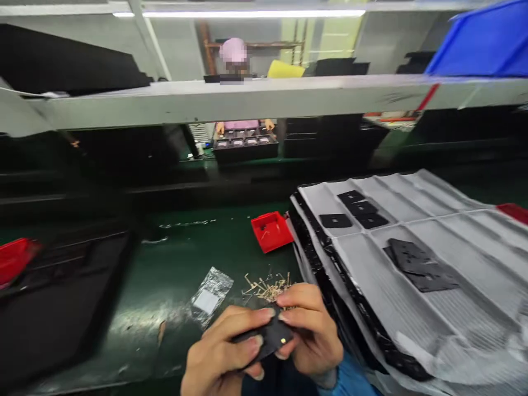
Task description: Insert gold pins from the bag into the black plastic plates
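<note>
Our left hand point(223, 352) and right hand point(309, 330) pinch one black plate point(268, 338)

Its flat face shows a single gold spot point(282, 341), and our fingertips press it from both sides above the green tabletop point(136, 291). Just beyond lie a heap of thin brass-coloured slivers point(268, 289) and one clear plastic bag point(210, 294); one red tray point(270, 231) sits farther off. In the white-lined tray point(396, 258) beside us, four black pieces point(355, 209) lie in one compartment, and an overlapping pile point(418, 265), count unclear, fills part of another.
</note>
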{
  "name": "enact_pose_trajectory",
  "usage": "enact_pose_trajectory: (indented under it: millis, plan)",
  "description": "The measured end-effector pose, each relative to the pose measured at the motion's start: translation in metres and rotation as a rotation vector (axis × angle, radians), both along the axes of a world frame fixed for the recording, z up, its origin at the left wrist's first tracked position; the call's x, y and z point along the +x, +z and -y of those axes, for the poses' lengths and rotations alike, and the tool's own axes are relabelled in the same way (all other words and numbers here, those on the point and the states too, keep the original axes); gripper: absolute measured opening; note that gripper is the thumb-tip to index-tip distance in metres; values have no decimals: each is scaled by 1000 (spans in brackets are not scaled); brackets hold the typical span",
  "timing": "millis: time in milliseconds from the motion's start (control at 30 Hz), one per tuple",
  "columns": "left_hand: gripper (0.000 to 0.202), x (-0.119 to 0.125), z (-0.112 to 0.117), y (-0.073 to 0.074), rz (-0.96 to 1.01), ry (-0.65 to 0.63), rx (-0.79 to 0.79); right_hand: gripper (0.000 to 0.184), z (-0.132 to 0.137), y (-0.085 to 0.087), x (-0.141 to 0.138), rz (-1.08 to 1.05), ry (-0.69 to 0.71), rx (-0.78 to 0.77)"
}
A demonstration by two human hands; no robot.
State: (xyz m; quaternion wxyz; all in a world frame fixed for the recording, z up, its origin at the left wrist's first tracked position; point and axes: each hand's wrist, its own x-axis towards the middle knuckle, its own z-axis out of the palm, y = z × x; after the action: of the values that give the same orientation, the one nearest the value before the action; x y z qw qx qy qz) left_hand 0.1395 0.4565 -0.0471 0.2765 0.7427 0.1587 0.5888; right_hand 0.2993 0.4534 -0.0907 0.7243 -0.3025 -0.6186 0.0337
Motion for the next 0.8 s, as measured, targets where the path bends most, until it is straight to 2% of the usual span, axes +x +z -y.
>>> enact_pose_trajectory:
  millis: [133, 267, 567, 700, 800]
  plan:
    - [14, 4, 0, 10, 1, -13, -5, 22, 3, 3, 12, 23, 28, 14]
    - [14, 5, 1, 15, -7, -52, -21, 20, 4, 9, 12, 50, 47, 26]
    - [17, -1, -1, 17, -51, -117, 18, 16, 2, 9, 10, 20, 21, 61]
    - [16, 1, 3, 15, -16, -69, 46, 16, 6, 11, 12, 31, 2, 37]
    - [16, 0, 6, 16, -73, -58, 38, 16, 8, 16, 13, 44, 14, 29]
